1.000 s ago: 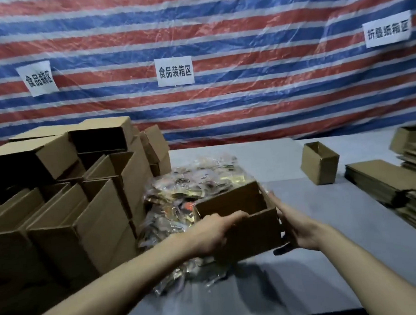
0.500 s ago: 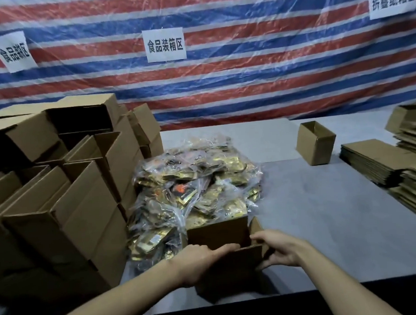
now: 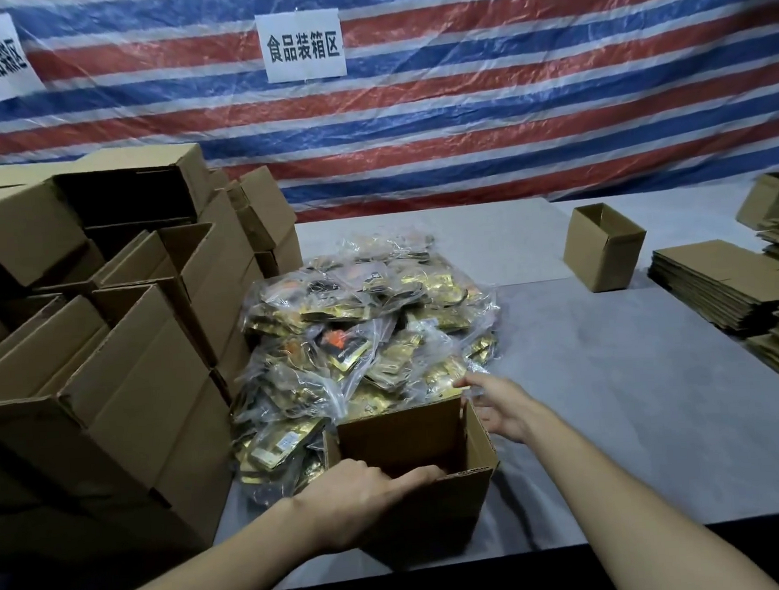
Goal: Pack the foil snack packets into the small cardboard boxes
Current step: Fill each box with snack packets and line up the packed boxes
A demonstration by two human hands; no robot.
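A small open cardboard box [image 3: 405,439] stands on the grey table near its front edge, and I see nothing inside it. My left hand [image 3: 354,497] grips the box's near rim, fingers curled over the edge. My right hand [image 3: 494,402] has left the box and stretches, fingers extended, to the foil packets just behind the box's right corner. A heap of gold and black foil snack packets in clear bags [image 3: 367,337] lies right behind the box.
Many open cardboard boxes [image 3: 122,356] are stacked on the left. One small open box [image 3: 603,245] stands at the back right. Flattened boxes [image 3: 733,283] are piled along the right edge. A striped tarp with paper signs hangs behind the table [image 3: 612,395].
The box came down from in front of the heap onto the table near the front edge. My right hand let go of it and moved toward the packets; my left hand still holds the rim.
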